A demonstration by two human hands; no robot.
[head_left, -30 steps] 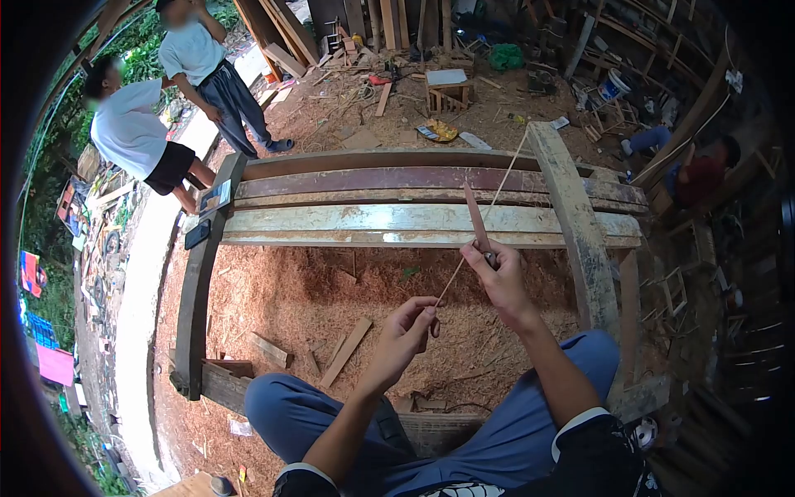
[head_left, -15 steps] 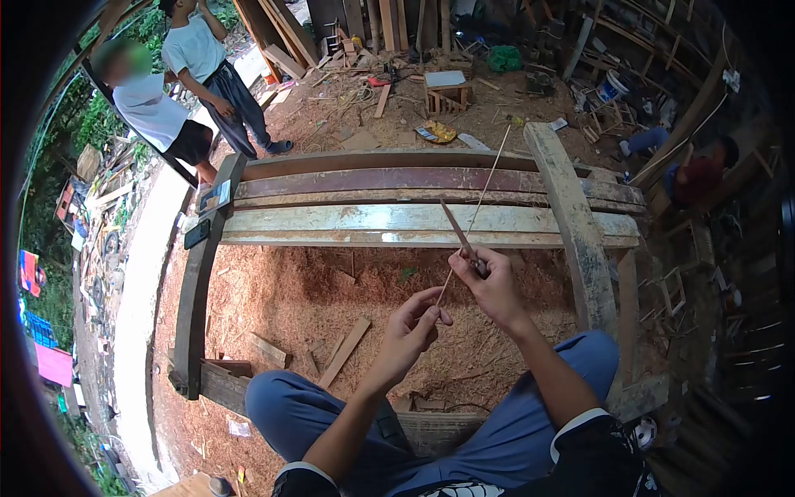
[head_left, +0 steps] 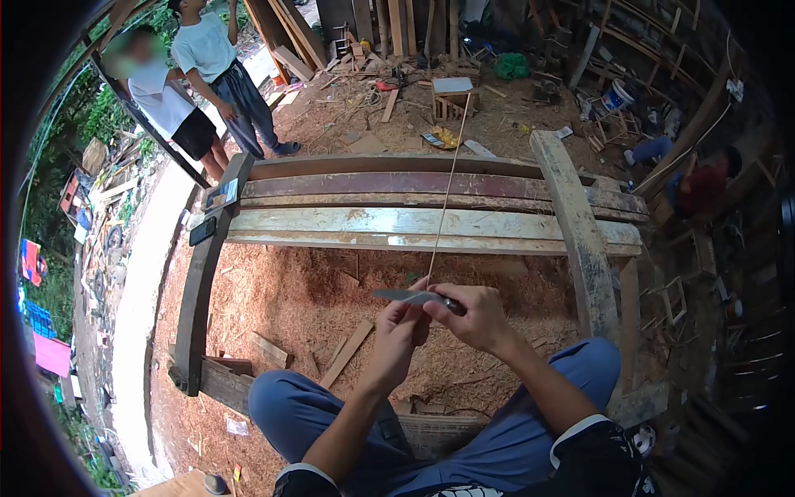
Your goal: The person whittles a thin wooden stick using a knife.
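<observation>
Got a big weathered wooden frame (head_left: 590, 257) up front, with long pale and reddish planks (head_left: 348, 222) across it. Then a long, thin, light-brown stick (head_left: 450, 182), sloping off toward the far side over the planks, near end pinched in the left hand (head_left: 396, 340), fingers nearly closed. Dark-handled metal knife (head_left: 397, 295) in the right hand (head_left: 480, 319), fingers wrapped shut, blade pointing left by the stick's near end. Can't tell about actual contact. Probably mid-whittling; calls for light pressure, fingertips clear.
</observation>
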